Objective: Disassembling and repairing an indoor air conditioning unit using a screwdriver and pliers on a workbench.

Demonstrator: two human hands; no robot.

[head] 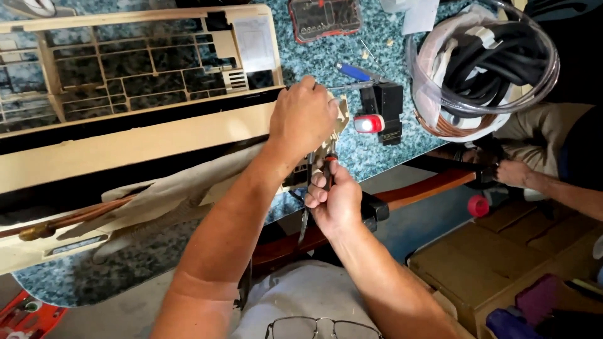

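Beige plastic everywhere from the head cam: the air conditioner unit (125, 135) is lying flat on the speckled blue-green countertop (370, 160), its grille side toward the top of the view and its right end right under my hands. My left hand (303, 117) is closed down over that right end, fingers curled on the corner of the casing, so it's gripping the unit itself. My right hand (336, 199) sits just below it, at the counter's edge, wrapped tight around the red-and-black handles of a pair of pliers (323, 172); the nose points up toward the unit's end, but I can't tell what the tip is on, my left hand hides it. A copper pipe (69, 218) runs along the unit's near side with a brass fitting at the left.

Past my hands there's a blue-handled screwdriver (353, 71) and a black block with a lit red lamp (375, 113) on the counter. Further right, a coil of black hose and copper tubing (483, 63). Another person's hand (512, 172) is over at the right edge, well apart from mine. My glasses (320, 328) hang at the bottom.
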